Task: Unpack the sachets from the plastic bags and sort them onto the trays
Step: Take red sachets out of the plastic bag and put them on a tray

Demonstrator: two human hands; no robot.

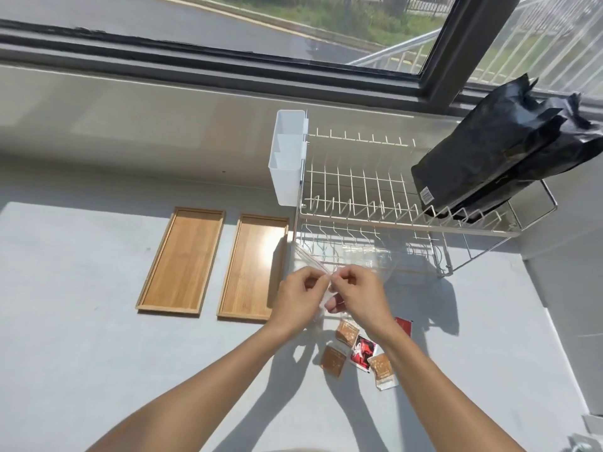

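Head view: sunlit scene by a window, both hands in frame.
Counter [98, 370]: grey, carries everything.
Dish rack [385, 203]: white wire, two tiers, back right; white caddy [288, 158] hung on its left end; black foil bags [502, 151] leaning on top tier.
Trays [182, 259] [254, 265]: two wooden, side by side, left of rack, both bare.
Plastic bag [365, 259]: clear, held up in front of rack.
Left hand [298, 303]: grip pinched on bag's top edge.
Right hand [357, 296]: grip pinched on same edge, just beside left.
Sachets [347, 332] [332, 360] [381, 370] [362, 352]: brown and red, loose on counter under right wrist.
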